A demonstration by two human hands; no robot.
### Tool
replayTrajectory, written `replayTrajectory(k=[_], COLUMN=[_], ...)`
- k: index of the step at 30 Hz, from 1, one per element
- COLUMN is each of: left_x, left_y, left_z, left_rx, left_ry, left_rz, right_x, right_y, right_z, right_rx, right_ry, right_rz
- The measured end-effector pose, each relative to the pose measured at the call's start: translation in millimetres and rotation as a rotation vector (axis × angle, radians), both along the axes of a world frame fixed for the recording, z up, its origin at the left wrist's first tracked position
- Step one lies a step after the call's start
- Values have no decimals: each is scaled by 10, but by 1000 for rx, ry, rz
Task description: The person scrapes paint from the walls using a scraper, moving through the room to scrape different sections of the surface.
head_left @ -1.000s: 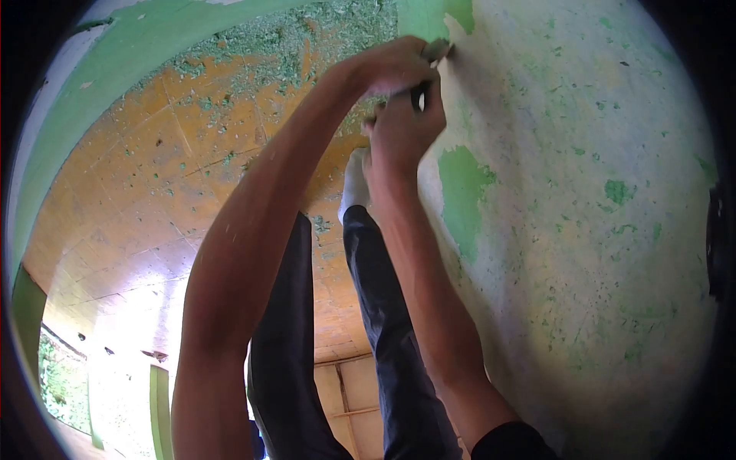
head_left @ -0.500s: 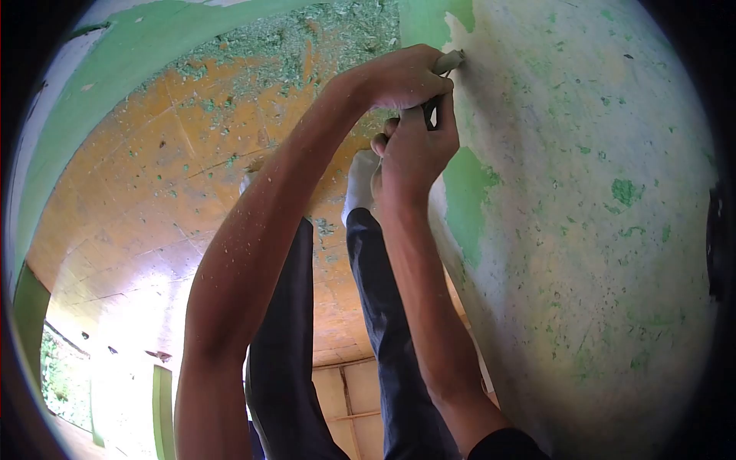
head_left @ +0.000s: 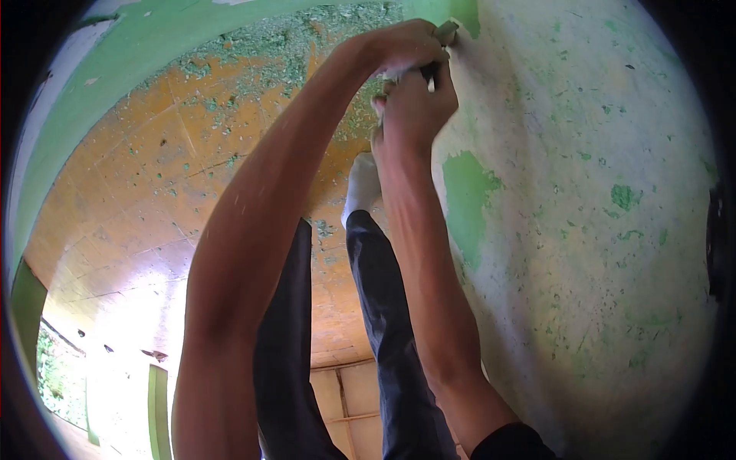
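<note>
Both my hands are closed around one small scraper (head_left: 446,32), mostly hidden by the fingers; its greyish tip points at the wall (head_left: 552,253). My left hand (head_left: 406,46) is uppermost, bent over the tool near that tip. Just below it, my right hand (head_left: 418,111) grips the tool close to the wall, with a dark part showing between the hands. The wall is mostly bared to a whitish surface. One green paint patch (head_left: 469,207) with ragged edges lies below the hands, and another green strip (head_left: 464,15) is above the tip.
Green paint flakes (head_left: 284,46) lie thickly on the orange tiled floor (head_left: 146,169) along the far wall base. My legs in dark trousers (head_left: 376,291) and a pale sock (head_left: 362,184) are below my arms. Bright light enters at the lower left.
Both hands and the scraper have moved up along the wall. The green above the tip looks smaller, and more of the lower green patch shows.
</note>
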State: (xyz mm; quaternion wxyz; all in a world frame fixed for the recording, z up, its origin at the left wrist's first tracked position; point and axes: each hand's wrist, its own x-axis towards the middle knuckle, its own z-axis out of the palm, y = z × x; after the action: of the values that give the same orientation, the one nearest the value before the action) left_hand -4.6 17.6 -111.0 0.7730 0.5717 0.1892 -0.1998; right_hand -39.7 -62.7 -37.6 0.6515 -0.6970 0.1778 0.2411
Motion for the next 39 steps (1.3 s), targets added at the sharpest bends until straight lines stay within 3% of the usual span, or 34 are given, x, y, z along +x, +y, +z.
replayTrajectory(k=[1, 2, 4, 8, 11, 14, 18, 22, 26, 28, 31, 32, 35, 39], left_x=[-75, -136, -131, 44, -111, -102, 48, -124, -16, -43, -125, -157, 14, -96], left_y=[-26, -100, -157, 96, -5, -13, 101, -126, 25, -8, -102, -115, 17, -116], left_z=[174, 364, 265, -73, 295, 246, -129, 140, -39, -24, 240, 298, -160, 228], left_rx=[1, 165, 89, 49, -83, -11, -95, 1, -119, -32, -7, -7, 2, 56], left_ry=[-164, -98, -105, -14, -61, -75, -52, -41, 27, -99, -114, -87, -6, -80], left_rz=[-17, -20, 49, 42, 35, 41, 78, 3, 136, -6, 45, 33, 94, 78], right_x=[-58, -42, -20, 62, -46, 48, 75, 33, 56, 10, 7, 15, 71, 5], right_y=[-55, -76, -140, 46, -7, -24, 139, -180, 36, -45, -199, -180, 31, -105], right_z=[205, 315, 444, -95, 382, 444, 51, 501, -57, 200, 545, 429, -95, 461], right_rx=[-78, -71, -113, -22, -100, -65, 19, -95, -42, -57, -101, -108, -17, -63], right_ry=[43, 32, 134, -17, 42, 166, 69, 182, -13, 66, 218, 226, 28, 162], right_rz=[-41, -36, 0, 23, -17, -6, -15, 55, 32, -18, 9, 1, 49, -9])
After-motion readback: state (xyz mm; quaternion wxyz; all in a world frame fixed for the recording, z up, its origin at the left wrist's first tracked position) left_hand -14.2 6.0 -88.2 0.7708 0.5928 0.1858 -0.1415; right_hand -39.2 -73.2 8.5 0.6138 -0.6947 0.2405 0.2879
